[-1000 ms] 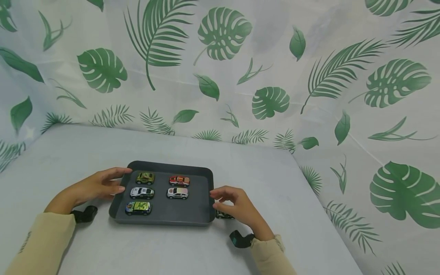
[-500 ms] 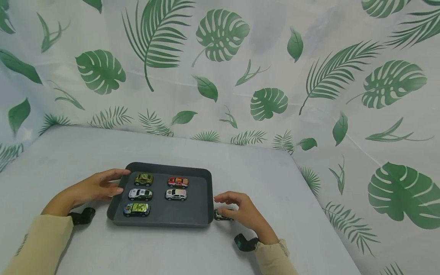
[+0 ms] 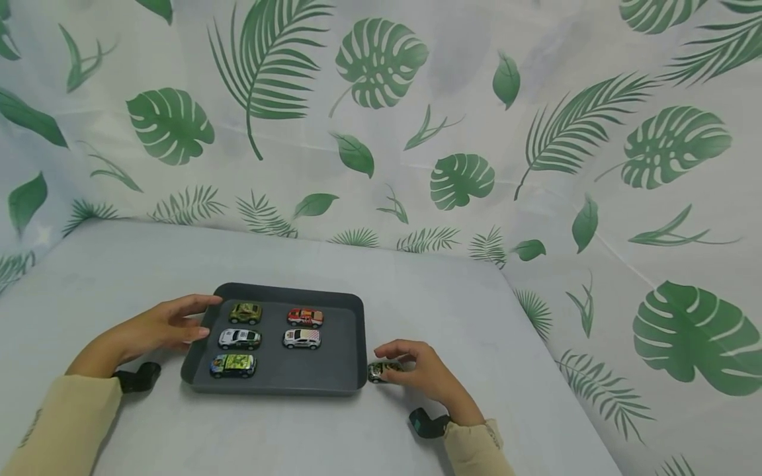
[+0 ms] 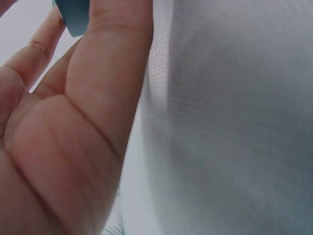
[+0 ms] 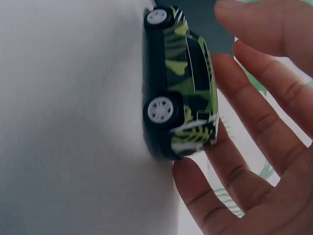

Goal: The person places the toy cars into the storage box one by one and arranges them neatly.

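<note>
A toy car (image 5: 188, 83) in dark green and lime camouflage with white-spoked wheels stands on the table just right of the grey tray (image 3: 309, 391). My right hand (image 3: 425, 373) reaches around it, fingers bent along its far side and thumb held off it in the right wrist view; the thumb overlaps the car in the head view. At the tray's left wall, my left hand (image 3: 157, 330) rests with extended forefinger and thumb touching the rim. In the left wrist view, a corner of the tray (image 4: 76, 17) shows beyond the left thumb.
Inside the tray, a green camouflage car (image 3: 245, 313), a white-and-black car (image 3: 239, 339) and a blue-and-lime car (image 3: 233, 365) form a left column. A red car (image 3: 305, 317) and a white checked car (image 3: 301, 339) stand mid-tray. Leaf-printed cloth (image 3: 381, 132) backs the white table (image 3: 440, 297).
My right hand has left the tray's right rim and moved right and down around the dark camouflage car. My left hand stays at the tray's left rim.
</note>
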